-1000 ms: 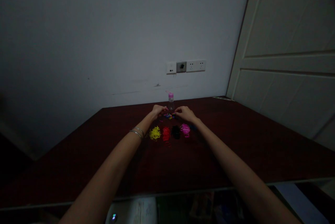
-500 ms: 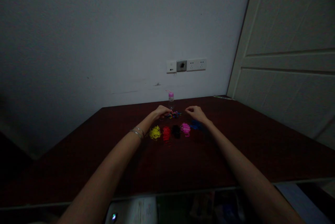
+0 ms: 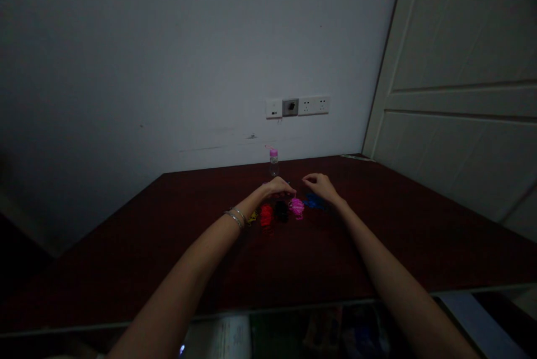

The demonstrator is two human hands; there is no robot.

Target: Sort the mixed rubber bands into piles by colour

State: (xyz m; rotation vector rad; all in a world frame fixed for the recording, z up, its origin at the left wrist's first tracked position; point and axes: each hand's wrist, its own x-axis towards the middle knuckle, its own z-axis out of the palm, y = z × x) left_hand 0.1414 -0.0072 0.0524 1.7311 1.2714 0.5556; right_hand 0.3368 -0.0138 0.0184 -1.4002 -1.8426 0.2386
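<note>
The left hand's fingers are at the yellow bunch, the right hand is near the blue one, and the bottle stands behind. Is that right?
Not quite: the first color is wrong. The head view shows the left hand's fingers at the pink bunch.

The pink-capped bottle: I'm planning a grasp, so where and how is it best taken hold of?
I'd pinch its clear body just below the pink cap, coming from the right: it stands upright and narrow, with the wall behind and the left hand in front.
</note>
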